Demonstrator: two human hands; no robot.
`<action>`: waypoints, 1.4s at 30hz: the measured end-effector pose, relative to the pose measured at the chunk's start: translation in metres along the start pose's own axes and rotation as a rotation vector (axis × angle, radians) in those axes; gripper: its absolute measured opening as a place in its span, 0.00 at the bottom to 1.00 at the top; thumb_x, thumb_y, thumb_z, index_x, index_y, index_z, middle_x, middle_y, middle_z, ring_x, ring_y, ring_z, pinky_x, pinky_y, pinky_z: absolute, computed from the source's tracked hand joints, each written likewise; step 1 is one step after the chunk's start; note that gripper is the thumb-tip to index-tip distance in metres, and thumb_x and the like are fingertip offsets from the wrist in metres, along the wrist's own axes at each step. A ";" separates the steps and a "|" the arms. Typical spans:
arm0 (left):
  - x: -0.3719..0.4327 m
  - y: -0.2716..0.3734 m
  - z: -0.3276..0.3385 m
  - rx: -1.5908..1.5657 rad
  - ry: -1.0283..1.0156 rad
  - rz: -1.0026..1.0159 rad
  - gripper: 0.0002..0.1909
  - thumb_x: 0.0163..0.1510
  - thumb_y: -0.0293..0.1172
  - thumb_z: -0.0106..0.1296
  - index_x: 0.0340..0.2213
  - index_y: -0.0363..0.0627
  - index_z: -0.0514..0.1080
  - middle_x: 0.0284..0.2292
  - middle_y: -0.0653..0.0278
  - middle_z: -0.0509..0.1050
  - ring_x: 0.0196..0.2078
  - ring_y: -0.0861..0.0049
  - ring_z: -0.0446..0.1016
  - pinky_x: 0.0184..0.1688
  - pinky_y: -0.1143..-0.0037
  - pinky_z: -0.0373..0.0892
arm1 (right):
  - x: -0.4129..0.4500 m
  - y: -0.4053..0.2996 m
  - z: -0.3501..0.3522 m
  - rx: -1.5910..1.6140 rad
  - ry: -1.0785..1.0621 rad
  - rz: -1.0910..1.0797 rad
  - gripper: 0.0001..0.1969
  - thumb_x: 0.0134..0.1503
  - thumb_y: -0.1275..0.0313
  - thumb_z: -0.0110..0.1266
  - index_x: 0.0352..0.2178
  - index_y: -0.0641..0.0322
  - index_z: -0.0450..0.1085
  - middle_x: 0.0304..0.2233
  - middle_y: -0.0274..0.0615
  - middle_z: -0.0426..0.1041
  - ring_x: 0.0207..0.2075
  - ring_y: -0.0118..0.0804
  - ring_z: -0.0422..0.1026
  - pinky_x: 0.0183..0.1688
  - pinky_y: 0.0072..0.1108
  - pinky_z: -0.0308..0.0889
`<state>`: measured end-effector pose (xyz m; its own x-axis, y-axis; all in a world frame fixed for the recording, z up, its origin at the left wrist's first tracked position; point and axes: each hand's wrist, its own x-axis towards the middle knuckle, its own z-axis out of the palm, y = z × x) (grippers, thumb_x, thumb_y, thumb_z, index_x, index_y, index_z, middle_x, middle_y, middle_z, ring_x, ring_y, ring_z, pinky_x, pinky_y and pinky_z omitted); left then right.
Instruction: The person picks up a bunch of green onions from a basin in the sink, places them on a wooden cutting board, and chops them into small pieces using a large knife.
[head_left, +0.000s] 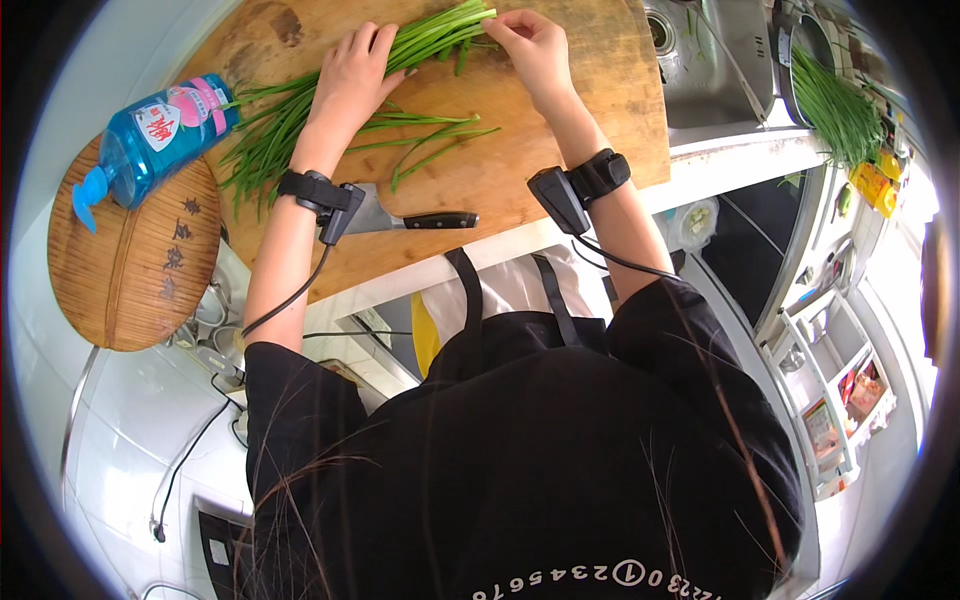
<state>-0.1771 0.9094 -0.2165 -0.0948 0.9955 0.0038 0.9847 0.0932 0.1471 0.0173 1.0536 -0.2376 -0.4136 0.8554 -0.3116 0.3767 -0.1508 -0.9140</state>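
A bunch of garlic chives (431, 37) lies slantwise across a wooden cutting board (540, 161), its pale cut ends pointing to the upper right. My left hand (352, 75) holds the bunch from above, fingers over the stems and thumb on the near side. With thumb and forefinger, my right hand (532, 45) pinches at the pale stem ends; its other fingers are curled. Several loose chives (427, 135) lie apart on the board below the bunch. Nearer to me is a kitchen knife (439, 220) with a black handle, its blade partly hidden by my left wrist strap.
At the left, a blue pump bottle (165, 139) lies on a round wooden lid (135, 262). A steel sink (720, 82) adjoins the board's right side. Beyond it, more chives (836, 109) overhang a pan. A white bag (690, 225) sits below the counter edge.
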 end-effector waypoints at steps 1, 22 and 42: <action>0.001 0.000 0.000 -0.003 0.005 0.005 0.29 0.49 0.38 0.61 0.50 0.45 0.62 0.42 0.60 0.66 0.47 0.63 0.69 0.43 0.65 0.69 | 0.001 0.003 0.003 0.038 0.019 0.032 0.13 0.49 0.65 0.64 0.30 0.66 0.77 0.25 0.38 0.78 0.27 0.27 0.77 0.29 0.20 0.69; 0.004 0.002 -0.007 -0.058 -0.028 -0.006 0.28 0.48 0.35 0.61 0.49 0.45 0.62 0.42 0.58 0.67 0.47 0.61 0.69 0.44 0.63 0.69 | -0.023 -0.009 0.027 0.468 0.256 0.088 0.08 0.56 0.76 0.57 0.34 0.74 0.76 0.25 0.41 0.78 0.26 0.26 0.77 0.29 0.15 0.71; 0.004 -0.007 0.001 -0.030 -0.022 0.051 0.29 0.50 0.33 0.59 0.51 0.44 0.60 0.45 0.56 0.66 0.50 0.58 0.68 0.46 0.63 0.69 | -0.010 0.002 -0.009 -0.577 -0.045 -0.315 0.10 0.55 0.69 0.57 0.37 0.61 0.70 0.31 0.37 0.73 0.31 0.35 0.72 0.34 0.26 0.69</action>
<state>-0.1840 0.9129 -0.2180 -0.0415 0.9991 -0.0094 0.9832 0.0425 0.1773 0.0300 1.0495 -0.2340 -0.6063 0.7917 -0.0744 0.6107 0.4036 -0.6813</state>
